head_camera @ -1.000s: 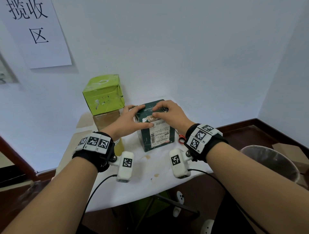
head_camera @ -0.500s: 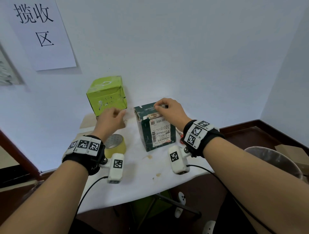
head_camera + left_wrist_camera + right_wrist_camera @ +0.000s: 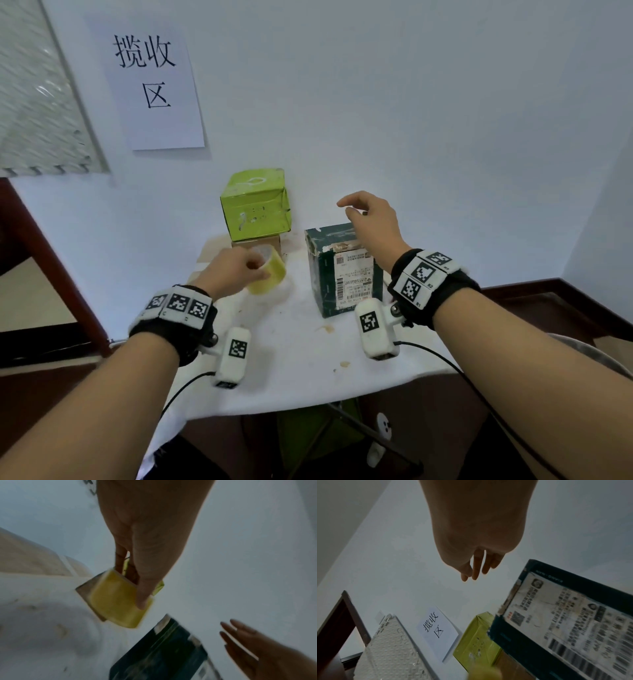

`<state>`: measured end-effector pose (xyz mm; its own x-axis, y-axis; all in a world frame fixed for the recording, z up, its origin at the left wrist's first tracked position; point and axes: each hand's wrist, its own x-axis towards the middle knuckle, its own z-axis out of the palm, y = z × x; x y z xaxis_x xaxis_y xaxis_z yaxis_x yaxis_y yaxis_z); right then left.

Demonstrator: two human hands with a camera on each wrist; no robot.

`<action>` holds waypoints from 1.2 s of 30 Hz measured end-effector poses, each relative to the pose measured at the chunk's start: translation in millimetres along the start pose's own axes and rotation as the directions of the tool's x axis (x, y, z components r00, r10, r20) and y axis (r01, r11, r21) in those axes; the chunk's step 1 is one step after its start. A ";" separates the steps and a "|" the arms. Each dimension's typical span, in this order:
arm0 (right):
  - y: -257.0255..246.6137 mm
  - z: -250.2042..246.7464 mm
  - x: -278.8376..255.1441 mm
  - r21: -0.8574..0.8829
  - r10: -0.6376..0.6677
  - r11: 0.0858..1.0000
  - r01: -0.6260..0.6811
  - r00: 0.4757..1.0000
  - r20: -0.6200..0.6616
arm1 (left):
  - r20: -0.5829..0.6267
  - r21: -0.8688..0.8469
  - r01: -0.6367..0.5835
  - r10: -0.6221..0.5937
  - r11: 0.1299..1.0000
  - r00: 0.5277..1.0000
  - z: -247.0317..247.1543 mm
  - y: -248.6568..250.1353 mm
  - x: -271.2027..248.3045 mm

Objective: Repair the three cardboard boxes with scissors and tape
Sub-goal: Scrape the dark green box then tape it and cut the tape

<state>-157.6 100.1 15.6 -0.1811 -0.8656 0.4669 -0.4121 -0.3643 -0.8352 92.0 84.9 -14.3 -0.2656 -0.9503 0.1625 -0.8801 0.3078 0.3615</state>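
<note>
Half a second ago the right hand rested on the top edge of the dark green box; it has lifted clear and hovers above it with relaxed, spread fingers, holding nothing. Meanwhile the left hand has closed on the yellow tape roll — thumb on the outer face, fingers through the core, as the left wrist view shows — and holds it tilted, off the white table.

From the dark green box, which stands upright with a shipping label facing the camera, the tape roll lies at 9 o'clock. At 10 o'clock, against the wall, a lime-green box sits stacked on a brown cardboard box. High on the wall at 11 o'clock hangs a paper sign with black characters.
</note>
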 end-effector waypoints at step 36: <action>-56.6 -32.3 15.3 0.102 -0.023 0.995 0.020 0.999 0.028 | -0.233 -0.456 -0.317 0.232 0.832 0.944 -50.8 108.0 6.5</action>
<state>-165.9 118.5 79.4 -0.1460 -0.8663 0.4778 -0.3225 -0.4149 -0.8508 15.2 114.4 72.4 -0.3633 -0.8150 0.4514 -0.4687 0.5786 0.6675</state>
